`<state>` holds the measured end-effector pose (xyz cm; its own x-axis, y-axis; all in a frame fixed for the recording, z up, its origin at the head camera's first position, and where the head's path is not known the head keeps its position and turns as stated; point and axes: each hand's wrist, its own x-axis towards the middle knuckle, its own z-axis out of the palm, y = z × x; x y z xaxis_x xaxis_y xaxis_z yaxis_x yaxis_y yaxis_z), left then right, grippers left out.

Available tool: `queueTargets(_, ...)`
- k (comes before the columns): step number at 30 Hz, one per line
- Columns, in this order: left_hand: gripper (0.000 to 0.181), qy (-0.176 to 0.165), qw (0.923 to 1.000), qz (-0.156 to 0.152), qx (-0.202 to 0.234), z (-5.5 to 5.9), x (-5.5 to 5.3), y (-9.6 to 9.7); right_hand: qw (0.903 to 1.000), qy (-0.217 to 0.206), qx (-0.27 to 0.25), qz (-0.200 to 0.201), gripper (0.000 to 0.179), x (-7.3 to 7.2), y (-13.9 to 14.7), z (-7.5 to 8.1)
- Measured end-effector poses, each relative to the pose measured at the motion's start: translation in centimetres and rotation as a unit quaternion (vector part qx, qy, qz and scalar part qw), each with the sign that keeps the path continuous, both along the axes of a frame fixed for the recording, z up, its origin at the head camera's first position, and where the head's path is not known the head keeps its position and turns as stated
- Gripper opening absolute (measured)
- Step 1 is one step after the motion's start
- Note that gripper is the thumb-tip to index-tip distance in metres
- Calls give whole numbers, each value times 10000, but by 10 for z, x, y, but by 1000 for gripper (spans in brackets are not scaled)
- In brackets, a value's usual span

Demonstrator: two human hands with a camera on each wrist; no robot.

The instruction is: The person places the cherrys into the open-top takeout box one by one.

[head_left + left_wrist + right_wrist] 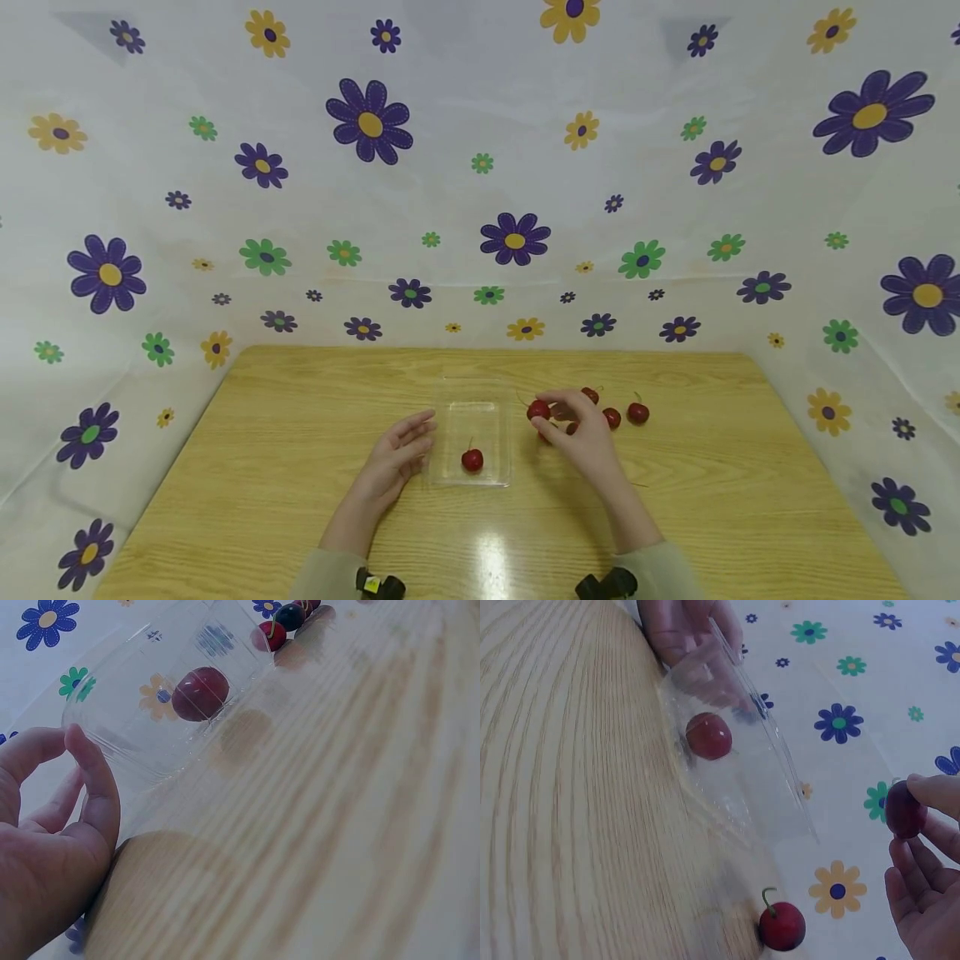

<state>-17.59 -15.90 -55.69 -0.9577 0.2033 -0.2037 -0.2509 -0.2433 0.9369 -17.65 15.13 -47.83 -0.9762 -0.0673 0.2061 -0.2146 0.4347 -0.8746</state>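
A clear plastic box (474, 481) stands on the table with one stemmed red cherry (472, 460) inside, toward its near end. My left hand (397, 458) is at the box's left side, fingers loosely bent and fingertips right at the rim, as the left wrist view also shows. Just right of the box, my right hand (585, 437) pinches another cherry (538, 410) between thumb and fingers, raised above the table. In the right wrist view this held cherry (905, 810) is dark red, while a stemmed cherry (782, 926) lies beside the box.
Beyond my right hand lie several loose cherries, among them one at the far side (590, 395) and one farthest right (637, 412). Others are partly hidden by the hand. The wooden table (300, 400) meets a flower-printed cloth (450, 200) at its back and sides.
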Motion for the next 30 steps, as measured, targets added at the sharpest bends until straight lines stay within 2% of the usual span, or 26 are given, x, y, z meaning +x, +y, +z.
queueTargets(6, 58, -17, 10000, 0, 15, 1, 0, 1, 9996, 46, -121, 246, 32, -2, -13, -1)
queueTargets(11, 57, -34, 10000, -10, 23, 1, 1, 1, 9991, 216, -7, 374, 31, -2, -23, -2)
queueTargets(19, 59, -59, 9999, 62, 57, 2, 1, 1, 9980, -7, -95, 628, 31, 0, -41, -9)
queueTargets(30, 58, -90, 9999, 55, 78, 2, 1, 1, 9953, 164, 5, 952, 30, 4, -57, -20)
